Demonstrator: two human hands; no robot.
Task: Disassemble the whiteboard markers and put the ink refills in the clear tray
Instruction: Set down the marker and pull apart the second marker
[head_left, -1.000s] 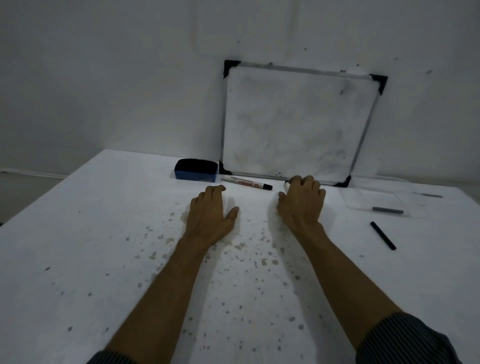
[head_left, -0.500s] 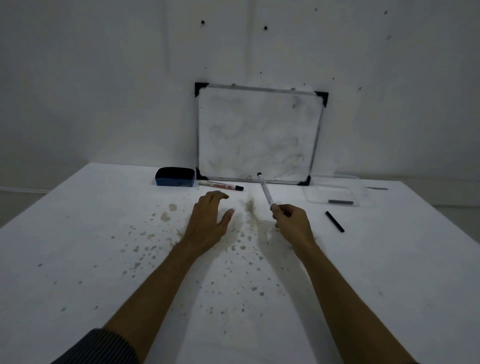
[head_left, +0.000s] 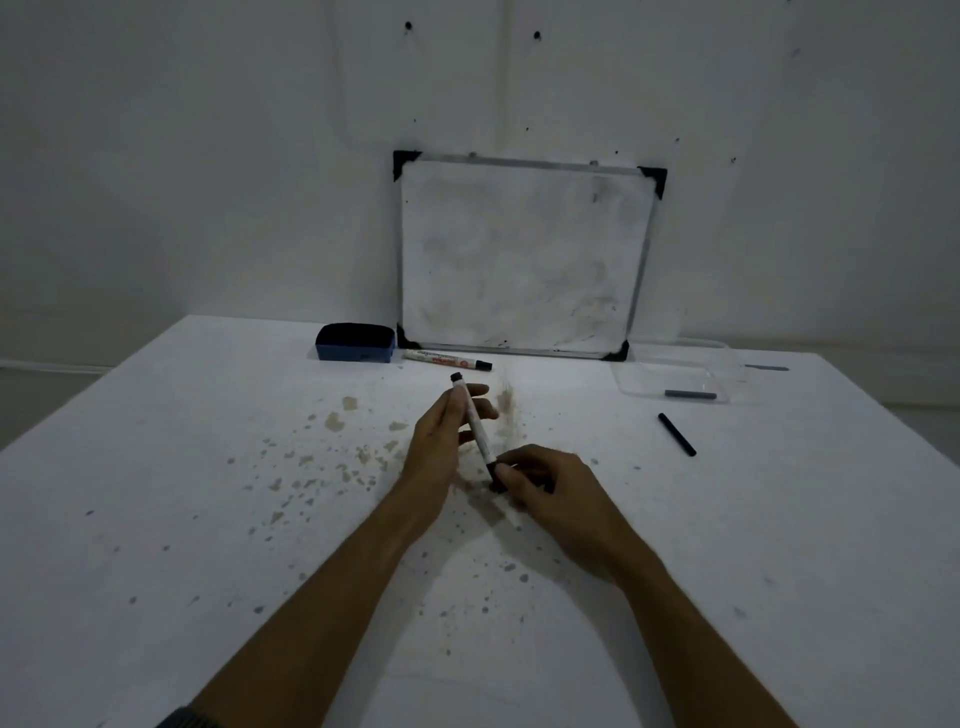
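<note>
Dim room, stained white table (head_left: 156, 519). Right hand (head_left: 550, 491) pinches the dark end of a white marker (head_left: 474, 423); left hand (head_left: 441, 441) grips its barrel, held above the table. Smooth plastic cylinder could slip or smear ink if yanked. Clear tray (head_left: 722, 364) far right, rigid, holds one grey refill (head_left: 690, 395).

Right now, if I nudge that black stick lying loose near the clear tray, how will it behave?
The black stick looks like a thin, round, straight rod lying flat on the table, so it would probably roll sideways when pushed. It seems rigid and light. Nothing touches it; the clear tray sits apart.
</note>
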